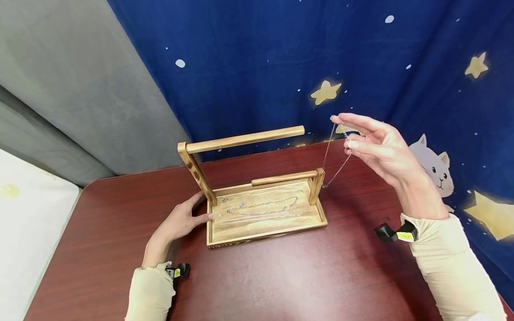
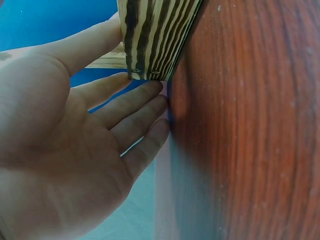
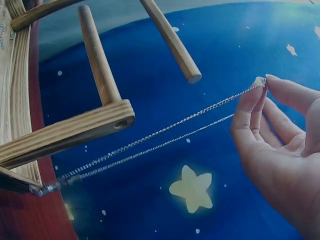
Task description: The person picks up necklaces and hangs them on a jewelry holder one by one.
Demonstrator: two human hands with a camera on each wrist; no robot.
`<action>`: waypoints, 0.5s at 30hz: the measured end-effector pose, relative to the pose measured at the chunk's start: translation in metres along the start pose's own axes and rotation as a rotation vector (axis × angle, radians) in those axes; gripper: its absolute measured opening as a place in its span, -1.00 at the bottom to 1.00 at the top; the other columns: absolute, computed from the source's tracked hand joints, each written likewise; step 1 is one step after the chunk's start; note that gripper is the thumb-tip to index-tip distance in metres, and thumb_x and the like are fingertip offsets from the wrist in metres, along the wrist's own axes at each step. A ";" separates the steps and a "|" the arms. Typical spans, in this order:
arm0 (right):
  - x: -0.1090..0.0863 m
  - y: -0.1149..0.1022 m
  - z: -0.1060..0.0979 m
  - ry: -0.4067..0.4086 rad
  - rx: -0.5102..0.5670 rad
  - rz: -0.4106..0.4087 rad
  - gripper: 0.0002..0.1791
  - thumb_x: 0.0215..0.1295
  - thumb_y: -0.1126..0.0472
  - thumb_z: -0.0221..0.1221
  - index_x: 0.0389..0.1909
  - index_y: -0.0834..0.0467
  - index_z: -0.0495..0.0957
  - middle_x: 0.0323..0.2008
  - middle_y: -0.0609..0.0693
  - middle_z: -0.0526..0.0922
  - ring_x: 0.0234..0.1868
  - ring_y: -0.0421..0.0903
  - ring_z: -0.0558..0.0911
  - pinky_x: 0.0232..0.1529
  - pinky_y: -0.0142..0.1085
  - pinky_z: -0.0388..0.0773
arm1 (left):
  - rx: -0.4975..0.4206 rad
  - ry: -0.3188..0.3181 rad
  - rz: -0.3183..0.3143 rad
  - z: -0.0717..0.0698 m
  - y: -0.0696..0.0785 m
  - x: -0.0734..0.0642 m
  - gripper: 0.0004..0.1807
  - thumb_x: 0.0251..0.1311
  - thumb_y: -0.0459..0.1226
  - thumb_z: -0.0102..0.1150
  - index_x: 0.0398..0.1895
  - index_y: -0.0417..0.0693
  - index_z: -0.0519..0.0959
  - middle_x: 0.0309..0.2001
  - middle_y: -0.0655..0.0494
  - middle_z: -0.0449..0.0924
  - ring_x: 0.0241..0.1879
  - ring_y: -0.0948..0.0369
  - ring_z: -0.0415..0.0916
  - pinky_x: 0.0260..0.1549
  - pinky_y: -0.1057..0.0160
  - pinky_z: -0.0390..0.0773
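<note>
A thin silver chain necklace (image 3: 165, 129) is pinched between the thumb and index fingertips of my right hand (image 3: 285, 130), and its loop slants down past the right end of a wooden jewellery stand (image 1: 317, 187). In the right wrist view the chain's lower end lies near the tray's outer corner; whether it touches is unclear. My left hand (image 1: 179, 221) rests at the stand's left end, thumb on the tray's rim and fingers nearly straight against the outside. More silver jewellery (image 1: 261, 206) lies in the stand's shallow tray (image 1: 265, 229).
The stand has a tall upper bar (image 1: 245, 139) with a free right end and a lower bar (image 1: 285, 178) on a short post. It stands on a dark red table (image 1: 120, 214). A blue star-patterned curtain (image 1: 257, 67) hangs behind, with a grey curtain (image 1: 88, 98) to the left.
</note>
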State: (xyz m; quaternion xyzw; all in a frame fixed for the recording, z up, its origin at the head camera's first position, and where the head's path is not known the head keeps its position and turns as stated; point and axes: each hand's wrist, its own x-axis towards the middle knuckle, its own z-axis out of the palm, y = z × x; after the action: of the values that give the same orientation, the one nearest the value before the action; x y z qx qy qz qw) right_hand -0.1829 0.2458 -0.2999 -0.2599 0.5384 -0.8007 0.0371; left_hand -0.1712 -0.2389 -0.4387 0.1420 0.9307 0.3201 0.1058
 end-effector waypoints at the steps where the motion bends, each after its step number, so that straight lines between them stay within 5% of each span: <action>1: 0.002 0.000 0.001 -0.003 0.000 0.009 -0.39 0.29 0.72 -0.04 0.38 0.45 0.28 0.31 0.26 0.44 -0.20 -0.08 0.64 -0.16 -0.38 0.63 | -0.001 0.000 0.000 0.000 0.000 0.000 -0.13 0.26 -0.06 0.32 0.54 -0.14 0.15 0.44 -0.19 0.26 0.43 -0.15 0.15 0.32 -0.21 0.21; 15: 0.031 -0.004 0.019 -0.040 -0.020 0.045 -0.37 0.25 0.68 0.06 0.36 0.35 0.36 0.29 0.20 0.48 -0.31 -0.11 0.60 -0.19 -0.40 0.63 | 0.013 0.002 0.001 -0.001 0.000 -0.001 -0.13 0.27 -0.04 0.31 0.54 -0.13 0.16 0.44 -0.21 0.24 0.41 -0.19 0.17 0.29 -0.23 0.25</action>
State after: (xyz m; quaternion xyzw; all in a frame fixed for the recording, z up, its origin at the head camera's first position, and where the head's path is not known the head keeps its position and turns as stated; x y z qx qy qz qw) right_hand -0.1997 0.2206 -0.2794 -0.2642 0.5511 -0.7889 0.0635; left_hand -0.1703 -0.2400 -0.4383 0.1425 0.9328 0.3144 0.1038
